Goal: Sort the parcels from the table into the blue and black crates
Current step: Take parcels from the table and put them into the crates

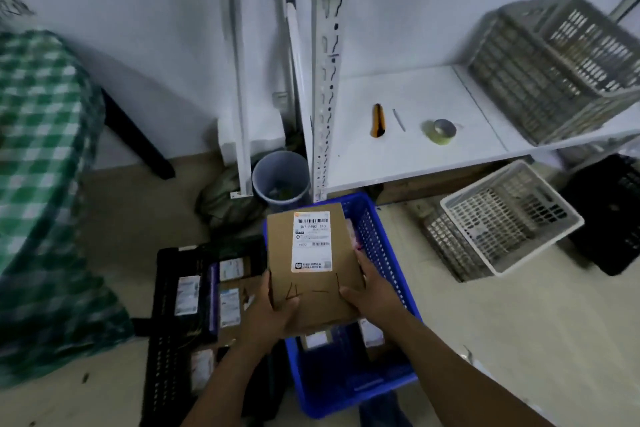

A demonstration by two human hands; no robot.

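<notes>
I hold a brown cardboard parcel (311, 263) with a white shipping label and "4-1" handwritten on it, above the blue crate (384, 253) on the floor. My left hand (273, 312) grips its near left corner and my right hand (372, 291) grips its right side. The blue crate holds other labelled parcels, mostly hidden under the box. To its left lies the black crate (166, 350) with several labelled parcels (228, 302) inside.
A white shelf table (415, 156) at the back right carries an orange utility knife (378, 121), a tape roll (442, 131) and a grey basket (554, 69). A white basket (509, 218), a black crate (613, 211) and a bin (280, 180) stand on the floor. Green checked cloth (41, 166) is left.
</notes>
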